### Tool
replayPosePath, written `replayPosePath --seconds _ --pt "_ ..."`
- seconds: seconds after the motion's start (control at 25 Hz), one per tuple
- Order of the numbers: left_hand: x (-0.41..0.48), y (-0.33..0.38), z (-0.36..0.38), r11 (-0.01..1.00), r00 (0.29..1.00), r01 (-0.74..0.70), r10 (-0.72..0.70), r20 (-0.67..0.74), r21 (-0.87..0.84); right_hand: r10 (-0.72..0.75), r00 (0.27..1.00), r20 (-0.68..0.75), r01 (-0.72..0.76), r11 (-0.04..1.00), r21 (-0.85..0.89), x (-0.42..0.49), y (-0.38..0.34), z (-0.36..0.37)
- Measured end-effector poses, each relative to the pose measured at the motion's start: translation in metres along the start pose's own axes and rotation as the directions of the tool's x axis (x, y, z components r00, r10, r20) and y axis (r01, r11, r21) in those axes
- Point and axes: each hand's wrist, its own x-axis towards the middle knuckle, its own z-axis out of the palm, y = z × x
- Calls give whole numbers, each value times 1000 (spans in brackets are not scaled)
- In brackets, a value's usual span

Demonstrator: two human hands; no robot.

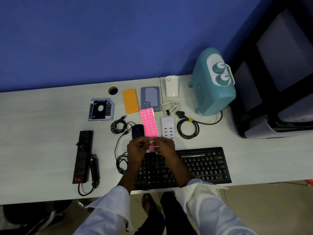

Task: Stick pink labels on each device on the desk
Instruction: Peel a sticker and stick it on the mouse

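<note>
1. Left hand [137, 146] and right hand [165, 146] meet fingertip to fingertip, pinching the near end of the pink label sheet [149, 123]; apparently peeling one label.
2. Sheet runs away from the hands, between mouse [137, 131] and USB hub [167, 128].
3. Keyboard [203, 165] lies under the wrists; no labels visible on devices.
4. Bare surface [42, 116] far left of the hands; the near edge sits below the forearms.
</note>
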Motion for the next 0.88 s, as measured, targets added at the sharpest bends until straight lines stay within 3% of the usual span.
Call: replayPosePath --seconds 0.2,0.32,0.4,0.52,0.64,0.72,0.8,0.84,0.88 --pt "7 -10 -13 995 999 -45 45 6 94 -71 997 -36 71 997 -16 4 0 5" --pt "14 -15 -13 930 984 -3 68 -166 366 -124 988 -87 118 991 -68 10 2 3" --pt "21 -21 -8 854 984 78 18 -179 514 -135 987 -90 127 988 -89 15 4 3" --pt "32 -24 0 799 987 134 -52 -155 586 -147 986 -84 137 984 -111 20 2 3" --pt "42 -29 -3 793 988 115 -31 -149 598 -144 987 -70 138 987 -87 25 0 2" --pt "45 -27 -8 875 988 105 -36 -153 472 -143 988 -56 139 988 -63 31 0 5" --pt "49 -18 -15 962 954 265 -252 -162 61 -140 989 -46 138 990 -39 35 -1 11" --pt "52 -14 -19 898 911 373 -402 -89 -233 -139 990 -38 138 990 -35 38 -2 15" --pt "52 -10 -22 768 872 436 -489 10 -468 -136 990 -28 135 990 -36 40 -3 20"
